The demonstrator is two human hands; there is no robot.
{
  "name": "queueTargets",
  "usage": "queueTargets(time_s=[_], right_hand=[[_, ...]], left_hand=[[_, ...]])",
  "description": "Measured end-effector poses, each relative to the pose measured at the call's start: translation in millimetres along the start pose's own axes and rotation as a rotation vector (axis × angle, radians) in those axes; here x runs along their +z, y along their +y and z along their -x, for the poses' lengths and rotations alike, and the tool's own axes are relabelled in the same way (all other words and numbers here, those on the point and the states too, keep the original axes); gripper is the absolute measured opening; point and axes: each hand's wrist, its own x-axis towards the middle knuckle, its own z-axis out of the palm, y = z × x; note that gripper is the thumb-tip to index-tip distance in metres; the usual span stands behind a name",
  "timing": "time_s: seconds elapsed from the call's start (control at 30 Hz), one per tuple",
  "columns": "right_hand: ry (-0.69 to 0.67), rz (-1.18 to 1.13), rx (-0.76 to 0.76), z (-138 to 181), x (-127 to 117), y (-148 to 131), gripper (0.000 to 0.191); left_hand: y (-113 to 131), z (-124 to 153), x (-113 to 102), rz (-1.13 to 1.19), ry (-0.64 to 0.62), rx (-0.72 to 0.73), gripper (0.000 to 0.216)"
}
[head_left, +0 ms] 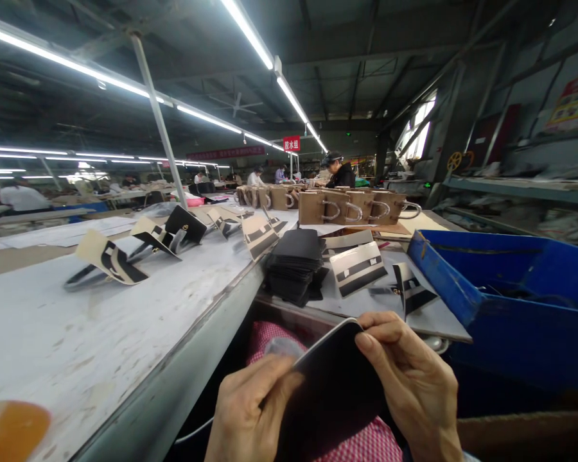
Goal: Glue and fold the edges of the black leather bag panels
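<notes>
Black and smooth, the flat rounded-corner panel with a thin pale edge (330,398) sits tilted between your two hands, low and just right of centre in your view. Your right hand (409,375) pinches its upper corner between thumb and fingertips; your left hand (253,404) grasps its left side, thumb on the near face, though blur hides the exact fingertip contact. Handling it well probably calls for light, even pressure along the pale edge, with the left side supported so the sheet does not crease.

Beneath it lies a pink-and-white checked cloth (366,443). Outward from the panel, a neat stack of black rectangular pieces (296,263) stands near eleven o'clock, and a cream panel with black stripes (359,268) leans just past twelve. Behind them are brown box-shaped bags with looped handles (337,208). At two o'clock, a scuffed blue open bin (534,353) limits your right elbow's room; from seven to ten, the long white-topped table (125,333) probably hems in your left.
</notes>
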Motion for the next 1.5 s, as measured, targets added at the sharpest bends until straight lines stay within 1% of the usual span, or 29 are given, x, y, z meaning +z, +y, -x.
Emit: queueTargets(time_s=[0.1,0.17,0.37,0.57,0.63,0.73,0.77,0.8,0.83,0.87,0.9,0.93,0.97,1.03,1.07,1.13,1.23,1.3,1.37,1.43,1.47,1.5], right_hand=[[0.016,0.059,-0.115,0,0,1,0.014],[0.017,0.077,-0.153,0,0,1,0.015],[0.028,0.043,-0.107,2,2,2,0.015],[0.067,0.002,-0.080,4,7,5,0.015],[0.067,-0.040,-0.035,3,8,7,0.019],[0.081,-0.159,0.094,-1,5,12,0.022],[0.069,-0.195,0.144,-2,3,12,0.025],[0.022,-0.206,0.193,-3,0,12,0.030],[-0.044,-0.184,0.230,-5,-3,12,0.031],[-0.116,-0.130,0.253,-5,-6,10,0.027],[-0.179,-0.054,0.273,-6,-8,9,0.022],[-0.221,0.024,0.292,-6,-10,7,0.023],[-0.231,0.090,0.315,-6,-11,5,0.029],[-0.192,0.149,0.375,-5,-11,5,0.038],[-0.173,0.149,0.410,-4,-10,6,0.040],[-0.134,0.120,0.466,-3,-7,11,0.042],[-0.091,0.051,0.538,-4,-2,19,0.043],[-0.053,-0.009,0.582,-5,2,22,0.042],[0.006,-0.088,0.617,-7,5,21,0.040],[0.082,-0.179,0.634,-8,9,19,0.039],[0.121,-0.215,0.639,-8,10,17,0.039],[0.160,-0.239,0.645,-8,12,16,0.039]], left_hand=[[-2,1,-1,-0.010,-0.024,-0.015,0.015],[-3,1,-1,-0.008,-0.038,-0.022,0.016],[-4,-1,0,0.015,-0.043,-0.022,0.015],[-4,-1,1,0.042,-0.080,-0.049,0.016],[-4,-1,1,0.033,-0.087,-0.049,0.017],[-3,-1,3,0.008,-0.110,-0.096,0.020],[-2,-2,4,0.005,-0.122,-0.121,0.022],[-2,-3,5,0.007,-0.135,-0.149,0.023],[-1,-4,6,0.015,-0.146,-0.177,0.024],[0,-5,6,0.032,-0.160,-0.204,0.024],[1,-6,6,0.053,-0.170,-0.239,0.022],[2,-7,6,0.071,-0.179,-0.281,0.015],[2,-7,5,0.078,-0.190,-0.329,0.012],[3,-7,3,0.044,-0.204,-0.398,0.029],[2,-7,1,0.006,-0.202,-0.406,0.035],[1,-6,-1,-0.081,-0.188,-0.361,0.033],[-1,-6,-3,-0.194,-0.122,-0.233,0.034],[-1,-9,-4,-0.276,-0.042,-0.109,0.037],[1,-11,-5,-0.357,0.081,0.029,0.034],[3,-11,-4,-0.360,0.176,0.124,0.022],[4,-10,-1,-0.329,0.185,0.138,0.017],[5,-7,2,-0.294,0.163,0.127,0.016]])
